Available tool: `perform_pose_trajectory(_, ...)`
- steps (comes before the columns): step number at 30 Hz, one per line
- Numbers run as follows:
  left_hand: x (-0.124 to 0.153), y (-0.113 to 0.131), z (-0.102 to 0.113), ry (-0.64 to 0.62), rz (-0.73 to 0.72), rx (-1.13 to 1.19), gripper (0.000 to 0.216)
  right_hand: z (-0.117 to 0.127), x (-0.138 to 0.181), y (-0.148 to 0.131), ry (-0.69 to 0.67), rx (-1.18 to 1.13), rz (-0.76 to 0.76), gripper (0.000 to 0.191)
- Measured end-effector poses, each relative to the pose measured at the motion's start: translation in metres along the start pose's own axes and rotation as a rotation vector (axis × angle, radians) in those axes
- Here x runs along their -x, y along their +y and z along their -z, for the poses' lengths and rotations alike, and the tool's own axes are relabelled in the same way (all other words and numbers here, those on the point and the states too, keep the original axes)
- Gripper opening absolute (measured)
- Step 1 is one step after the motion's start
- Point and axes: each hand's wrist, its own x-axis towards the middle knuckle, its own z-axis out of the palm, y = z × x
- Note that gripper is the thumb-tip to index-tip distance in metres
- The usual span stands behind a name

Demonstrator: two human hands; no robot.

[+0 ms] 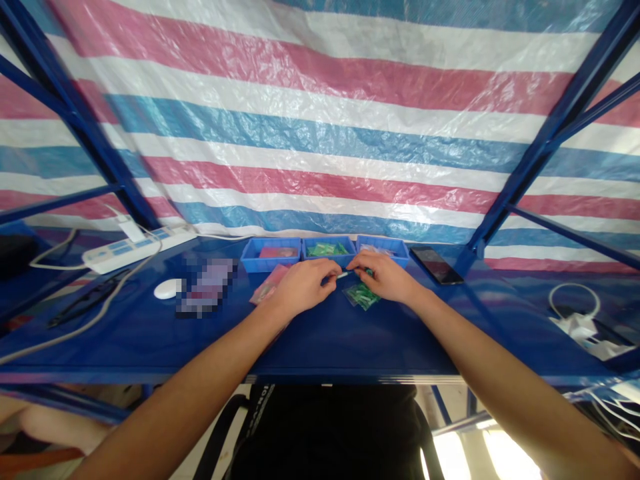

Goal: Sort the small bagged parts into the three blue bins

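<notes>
A small, thin, pale piece lies between my two hands, a little above the table; its exact kind is too small to make out. My left hand is closed in a pinch on its left end. From the other side, my right hand has its fingertips pressed together at its right end. Beneath the right hand is a pile of small green packets on the table. Pink packets lie beside the left wrist and are partly covered by it.
Behind the hands stand three blue bins: one with pink packets, one with green packets, one with pale packets. A phone lies right. A power strip, a white round object and cables are left.
</notes>
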Motion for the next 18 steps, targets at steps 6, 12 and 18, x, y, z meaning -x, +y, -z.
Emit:
perform_pose_trajectory(6,-0.003,0.007,0.003,0.184,0.059,0.242,0.016,0.001,0.001,-0.003,0.004,-0.159,-0.144,0.033)
perform_pose_trajectory(12,-0.005,0.009,0.001,0.19,0.141,0.47,0.018,-0.008,0.0,-0.008,-0.012,-0.511,-0.291,0.041)
perform_pose_trajectory(18,-0.005,0.006,-0.005,0.144,0.165,0.629,0.041,-0.012,-0.003,-0.009,0.064,-0.775,-0.404,0.036)
